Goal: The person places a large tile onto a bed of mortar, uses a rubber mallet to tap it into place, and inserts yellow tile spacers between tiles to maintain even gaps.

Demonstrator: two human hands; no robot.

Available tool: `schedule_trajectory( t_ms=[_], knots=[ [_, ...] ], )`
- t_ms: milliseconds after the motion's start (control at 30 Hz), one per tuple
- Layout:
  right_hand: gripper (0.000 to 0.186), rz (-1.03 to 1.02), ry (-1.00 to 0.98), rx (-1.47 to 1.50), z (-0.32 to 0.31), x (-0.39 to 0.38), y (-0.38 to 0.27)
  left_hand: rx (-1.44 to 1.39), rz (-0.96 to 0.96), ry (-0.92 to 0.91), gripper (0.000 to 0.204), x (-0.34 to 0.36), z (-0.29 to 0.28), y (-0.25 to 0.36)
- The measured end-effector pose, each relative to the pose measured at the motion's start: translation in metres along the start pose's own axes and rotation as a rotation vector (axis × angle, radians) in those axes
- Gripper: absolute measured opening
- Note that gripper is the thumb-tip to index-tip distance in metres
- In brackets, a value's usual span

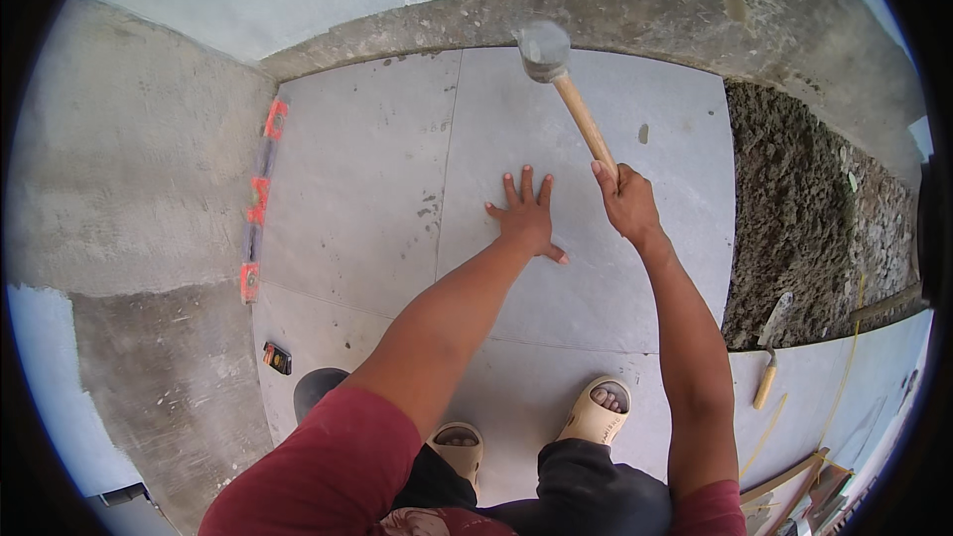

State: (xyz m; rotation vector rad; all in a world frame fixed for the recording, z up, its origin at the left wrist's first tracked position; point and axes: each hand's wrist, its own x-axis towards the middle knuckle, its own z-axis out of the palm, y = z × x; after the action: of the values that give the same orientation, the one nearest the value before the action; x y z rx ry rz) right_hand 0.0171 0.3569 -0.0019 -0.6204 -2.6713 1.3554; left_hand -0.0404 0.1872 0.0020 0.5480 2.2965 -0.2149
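My right hand (630,201) is wrapped round the wooden handle of a rubber mallet (586,124). The mallet's grey head points away from me, over the far edge of a large grey floor tile (596,288), and looks slightly blurred; whether it touches the tile I cannot tell. My left hand (526,223) lies on the same tile with its fingers spread and holds nothing. A thin joint parts this tile from another grey tile (347,179) on its left.
A red-and-dark spirit level (258,201) lies along the left wall, near a small dark box (278,358). Rough mortar (794,218) borders the tile on the right. A trowel (766,377) with a wooden handle rests at the mortar's near edge. Wood pieces (794,486) lie lower right.
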Motion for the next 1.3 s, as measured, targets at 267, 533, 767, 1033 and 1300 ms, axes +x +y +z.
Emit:
schedule_trajectory(
  t_ms=[267, 533, 767, 1033, 1300],
  knots=[
    [0.052, -0.071, 0.132, 0.182, 0.011, -0.03, 0.0, -0.011, -0.012, -0.008, 0.153, -0.001, -0.005, 0.01],
    [0.047, -0.072, 0.327, 0.261, -0.068, -0.061, -0.054, 0.023, -0.082, -0.033, 0.154, -0.001, -0.005, 0.004],
    [0.055, 0.435, 0.271, 0.154, -0.064, -0.079, 0.078, 0.027, -0.071, -0.001, 0.158, 0.007, 0.0, 0.023],
    [0.038, 0.118, 0.601, 0.216, -0.079, -0.139, 0.068, 0.052, -0.08, -0.034, 0.165, 0.011, 0.003, 0.02],
    [0.048, 0.238, 0.476, 0.275, -0.131, -0.094, 0.022, 0.025, -0.079, -0.016, 0.164, 0.013, 0.006, 0.008]
  ],
)
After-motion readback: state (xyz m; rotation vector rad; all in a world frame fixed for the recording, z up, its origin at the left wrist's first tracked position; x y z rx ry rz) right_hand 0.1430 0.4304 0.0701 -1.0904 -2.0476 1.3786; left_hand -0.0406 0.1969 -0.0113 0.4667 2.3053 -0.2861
